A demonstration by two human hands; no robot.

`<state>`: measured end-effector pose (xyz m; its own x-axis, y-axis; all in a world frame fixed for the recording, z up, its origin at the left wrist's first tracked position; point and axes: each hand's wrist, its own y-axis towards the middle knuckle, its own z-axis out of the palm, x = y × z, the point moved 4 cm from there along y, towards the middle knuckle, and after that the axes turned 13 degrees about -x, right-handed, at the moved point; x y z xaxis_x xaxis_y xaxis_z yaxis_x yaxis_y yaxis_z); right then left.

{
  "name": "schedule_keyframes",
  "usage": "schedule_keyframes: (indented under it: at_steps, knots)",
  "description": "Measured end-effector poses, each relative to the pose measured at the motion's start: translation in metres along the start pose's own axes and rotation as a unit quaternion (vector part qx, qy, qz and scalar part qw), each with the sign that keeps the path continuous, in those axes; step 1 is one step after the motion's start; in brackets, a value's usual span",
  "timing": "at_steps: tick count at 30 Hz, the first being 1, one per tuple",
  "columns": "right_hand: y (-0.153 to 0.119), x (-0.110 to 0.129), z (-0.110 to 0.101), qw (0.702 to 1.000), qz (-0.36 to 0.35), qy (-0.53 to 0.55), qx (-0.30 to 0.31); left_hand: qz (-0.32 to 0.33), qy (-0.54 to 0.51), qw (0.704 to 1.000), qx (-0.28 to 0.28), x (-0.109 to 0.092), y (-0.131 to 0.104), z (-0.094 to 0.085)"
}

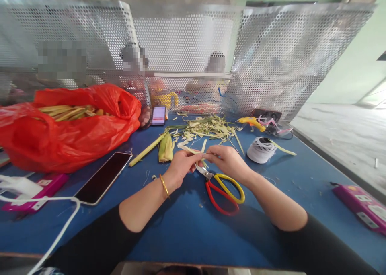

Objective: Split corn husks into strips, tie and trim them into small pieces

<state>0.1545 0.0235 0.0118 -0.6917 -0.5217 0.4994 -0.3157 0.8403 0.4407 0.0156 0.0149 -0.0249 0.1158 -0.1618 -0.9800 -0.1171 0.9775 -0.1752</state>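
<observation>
My left hand [183, 165] and my right hand [226, 159] meet over the middle of the blue table, fingertips pinched together. Between them they grip a pale plant strip [189, 148], one end pointing out to the left and another short piece rising behind. Just below the fingers lie scissors [208, 175] with one red and one yellow handle, blades partly under my hands. Left of my left hand rests a short cut green stalk piece [166, 148], beside a long thin stalk [147, 149]. A spool of white string [261, 149] stands right of my right hand.
Behind my hands spreads a heap of plant shavings [208, 129]. A red plastic bag [72, 134] of stalks, a phone [104, 178] and a white cable [75, 214] occupy the left. A yellow glue gun [252, 122] lies back right, near a perforated metal screen [187, 37].
</observation>
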Motion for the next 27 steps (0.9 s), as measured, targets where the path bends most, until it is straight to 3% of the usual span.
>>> schedule_keyframes:
  at_steps: [2, 4, 6, 8, 10, 12, 21, 27]
  knots:
    - [0.0, -0.001, 0.004, 1.0, -0.01, -0.016, -0.007, -0.008, -0.006, 1.0, 0.013, 0.002, 0.001, 0.0]
    - [0.0, 0.0, 0.003, 0.996, -0.044, -0.057, -0.051, -0.013, -0.016, 1.0, 0.012, 0.003, 0.002, 0.0]
    - [-0.003, 0.007, 0.0, 0.977, -0.134, -0.111, -0.123, -0.035, -0.037, 0.999, -0.004, 0.004, 0.004, -0.002]
    - [-0.008, 0.019, -0.002, 0.939, -0.256, -0.16, -0.162, -0.076, -0.071, 0.994, -0.024, 0.005, 0.006, -0.005]
    - [-0.014, 0.026, 0.001, 0.905, -0.35, -0.192, -0.144, -0.12, -0.106, 0.986, -0.038, 0.006, 0.007, -0.007]
    - [-0.018, 0.03, 0.004, 0.884, -0.398, -0.212, -0.122, -0.149, -0.129, 0.979, -0.05, 0.006, 0.007, -0.008]
    - [-0.023, 0.031, 0.01, 0.846, -0.457, -0.22, -0.164, -0.178, -0.159, 0.971, -0.004, 0.009, 0.007, -0.005]
    - [-0.028, 0.032, 0.005, 0.842, -0.454, -0.189, -0.221, -0.159, -0.196, 0.967, 0.017, 0.007, 0.005, -0.001]
